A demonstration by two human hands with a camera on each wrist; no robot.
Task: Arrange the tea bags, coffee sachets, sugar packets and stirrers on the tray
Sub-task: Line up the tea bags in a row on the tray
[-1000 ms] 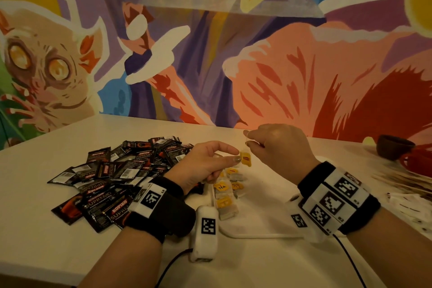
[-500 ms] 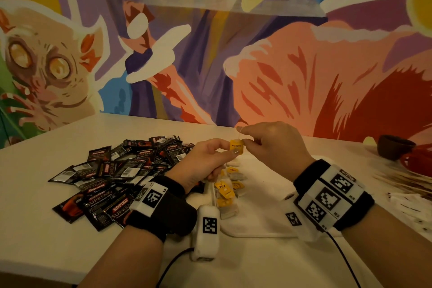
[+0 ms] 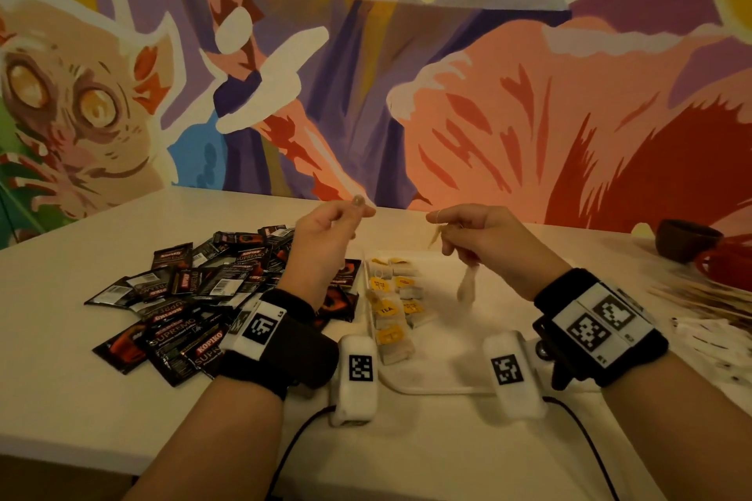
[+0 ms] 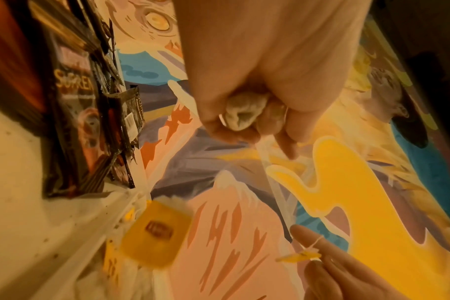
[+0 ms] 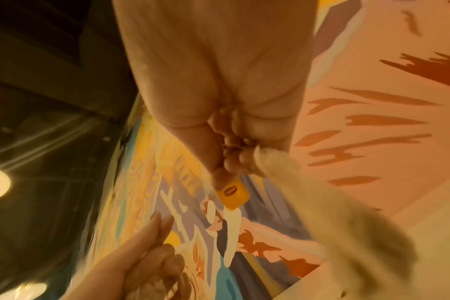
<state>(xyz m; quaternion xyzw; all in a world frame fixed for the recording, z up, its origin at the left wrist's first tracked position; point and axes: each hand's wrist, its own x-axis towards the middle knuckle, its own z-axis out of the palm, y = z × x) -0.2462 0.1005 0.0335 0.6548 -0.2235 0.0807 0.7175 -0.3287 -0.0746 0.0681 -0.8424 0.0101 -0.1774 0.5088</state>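
Observation:
My left hand is raised over the table with a crumpled tea bag gripped in its curled fingers. My right hand is level with it, a short gap to the right. It pinches a yellow tag, and a second tea bag dangles from its curled fingers over the white tray. A thin string loops round the right forefinger. Two rows of tea bags with yellow tags lie along the tray's left side. Black coffee sachets are heaped on the table to the left.
Wooden stirrers and white packets lie at the table's right edge, behind them a brown cup and a red dish. The painted wall runs close behind the table. A blurred yellow tag shows below my left hand.
The hands were together at one yellow tag over the tray. They have drawn apart, the left up and leftward, the right rightward, and a tea bag now hangs from the right hand.

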